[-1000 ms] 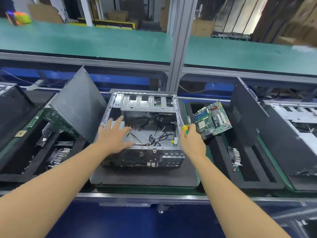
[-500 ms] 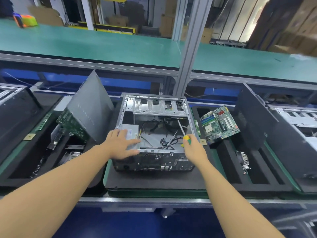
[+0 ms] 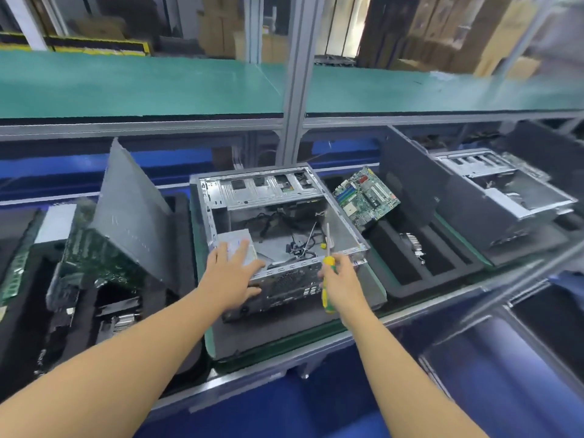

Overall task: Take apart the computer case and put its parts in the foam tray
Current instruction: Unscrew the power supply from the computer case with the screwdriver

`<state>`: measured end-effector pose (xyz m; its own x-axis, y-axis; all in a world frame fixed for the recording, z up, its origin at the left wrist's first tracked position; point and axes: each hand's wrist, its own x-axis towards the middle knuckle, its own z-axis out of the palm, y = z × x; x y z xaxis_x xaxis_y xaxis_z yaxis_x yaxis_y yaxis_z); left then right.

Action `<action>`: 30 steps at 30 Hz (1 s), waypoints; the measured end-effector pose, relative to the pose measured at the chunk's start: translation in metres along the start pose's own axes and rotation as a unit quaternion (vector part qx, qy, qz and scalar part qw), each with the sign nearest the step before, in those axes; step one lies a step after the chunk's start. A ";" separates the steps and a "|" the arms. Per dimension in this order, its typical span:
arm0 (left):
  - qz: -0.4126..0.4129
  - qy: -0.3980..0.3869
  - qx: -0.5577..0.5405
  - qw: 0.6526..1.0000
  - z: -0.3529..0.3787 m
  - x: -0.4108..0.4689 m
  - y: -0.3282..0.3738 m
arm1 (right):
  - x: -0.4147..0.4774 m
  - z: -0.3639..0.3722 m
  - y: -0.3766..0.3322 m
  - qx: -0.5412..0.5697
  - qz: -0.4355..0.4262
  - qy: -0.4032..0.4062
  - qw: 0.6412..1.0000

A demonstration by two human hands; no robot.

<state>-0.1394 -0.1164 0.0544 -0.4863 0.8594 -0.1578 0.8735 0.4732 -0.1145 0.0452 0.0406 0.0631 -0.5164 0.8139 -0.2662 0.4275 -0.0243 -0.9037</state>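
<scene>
Resting left hand (image 3: 232, 276) flat, fingers released, on power supply (image 3: 235, 238) inside case (image 3: 262, 191); right hand (image 3: 341, 286) fingers grasping screwdriver (image 3: 328, 263), shaft pointing up.

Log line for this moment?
left hand: resting on power supply | right hand: gripping screwdriver | computer case: open, cables inside

No readable text, labels or numbers anywhere.

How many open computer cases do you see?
2. The centre case sits straight ahead; the right case lies far right. Others may be hidden at the left.
</scene>
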 end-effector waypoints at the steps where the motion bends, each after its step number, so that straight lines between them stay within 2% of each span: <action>1: 0.005 0.007 0.008 1.000 -0.002 0.000 0.000 | -0.008 0.004 0.001 0.019 0.007 -0.005 1.000; 10: 0.039 0.027 -0.036 0.998 0.005 -0.003 -0.008 | -0.058 0.004 -0.011 0.147 0.020 -0.050 0.988; 17: 0.038 0.002 -0.035 0.999 0.002 0.000 -0.008 | -0.067 -0.007 -0.011 0.177 0.021 -0.095 0.979; 20: 0.037 -0.011 -0.037 0.999 0.001 0.001 -0.009 | -0.062 -0.012 -0.013 0.236 0.036 -0.100 0.966; 24: 0.027 -0.004 -0.057 0.998 0.003 0.005 -0.010 | -0.049 -0.021 -0.016 0.347 0.061 -0.107 0.930; 30: 0.026 -0.019 -0.066 0.997 0.008 0.012 -0.016 | -0.041 -0.023 -0.002 0.373 0.056 -0.143 0.915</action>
<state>-0.1596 -0.1153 0.0470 -0.4382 0.8770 -0.1973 0.8920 0.4513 0.0247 0.0823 0.0208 0.0829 -0.7184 0.5999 -0.3523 -0.0802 -0.5745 -0.8146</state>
